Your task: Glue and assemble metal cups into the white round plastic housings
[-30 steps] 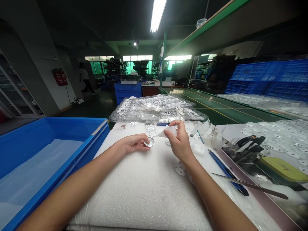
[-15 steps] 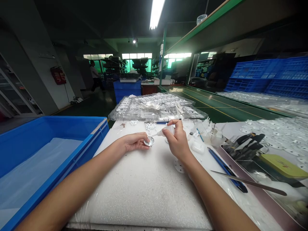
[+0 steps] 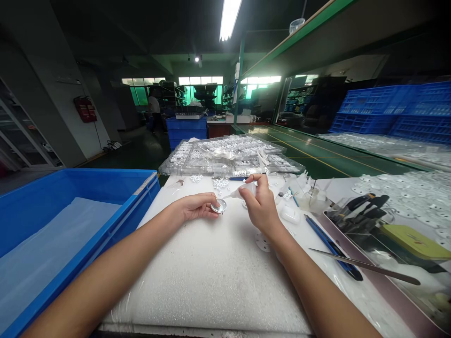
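My left hand (image 3: 200, 206) pinches a small round silvery dish-shaped part (image 3: 220, 206) between thumb and fingers, above the white foam mat (image 3: 211, 277). Closed around a translucent squeeze bottle (image 3: 246, 189) is my right hand (image 3: 260, 202). The bottle lies tilted, its thin nozzle pointing left to the rim of the round part; whether it touches cannot be made out. Behind the hands, small white pieces (image 3: 221, 184) lie in loose piles. A white disc with holes (image 3: 262, 241) rests under my right wrist, partly hidden.
A blue bin (image 3: 141, 192) stands left of the mat. Clear trays of white pieces (image 3: 229, 152) lie at the back. To the right are a blue tool (image 3: 331, 246), steel tweezers (image 3: 366, 266), a pink tray (image 3: 387, 300) with tools, and white discs (image 3: 405, 197). Far back, a person (image 3: 154, 110) walks.
Both hands stay almost in place, with the nozzle still at the round part. The distant person has moved to the right.
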`<state>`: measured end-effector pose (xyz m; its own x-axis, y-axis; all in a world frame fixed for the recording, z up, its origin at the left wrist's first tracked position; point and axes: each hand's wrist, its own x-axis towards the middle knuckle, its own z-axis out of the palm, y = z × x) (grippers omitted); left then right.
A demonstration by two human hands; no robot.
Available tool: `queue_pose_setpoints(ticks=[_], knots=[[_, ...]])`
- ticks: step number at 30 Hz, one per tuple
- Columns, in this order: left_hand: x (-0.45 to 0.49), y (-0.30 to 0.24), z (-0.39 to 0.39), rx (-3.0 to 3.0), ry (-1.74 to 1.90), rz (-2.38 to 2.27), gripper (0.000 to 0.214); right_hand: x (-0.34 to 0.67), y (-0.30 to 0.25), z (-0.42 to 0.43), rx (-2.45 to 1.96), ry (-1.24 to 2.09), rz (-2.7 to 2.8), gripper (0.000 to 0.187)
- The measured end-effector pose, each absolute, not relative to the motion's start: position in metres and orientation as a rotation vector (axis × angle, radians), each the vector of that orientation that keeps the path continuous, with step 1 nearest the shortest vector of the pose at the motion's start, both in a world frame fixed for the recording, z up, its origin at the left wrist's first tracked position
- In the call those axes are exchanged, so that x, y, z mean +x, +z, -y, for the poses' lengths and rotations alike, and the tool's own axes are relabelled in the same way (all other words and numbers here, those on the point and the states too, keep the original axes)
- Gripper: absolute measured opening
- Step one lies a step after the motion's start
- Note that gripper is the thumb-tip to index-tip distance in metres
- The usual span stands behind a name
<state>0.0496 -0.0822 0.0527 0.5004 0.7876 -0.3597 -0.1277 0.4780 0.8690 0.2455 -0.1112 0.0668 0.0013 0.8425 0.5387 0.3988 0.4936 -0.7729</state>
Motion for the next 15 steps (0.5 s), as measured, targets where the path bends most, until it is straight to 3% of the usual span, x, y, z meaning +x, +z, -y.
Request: queue_pose_setpoints(ticks=[15], knots=[[0.0449,0.0573,0.0821,0.890,0.689,-0.918,0.024,0.2492,0.0737,0.1116,-1.045,0.538,1.509,0.019]])
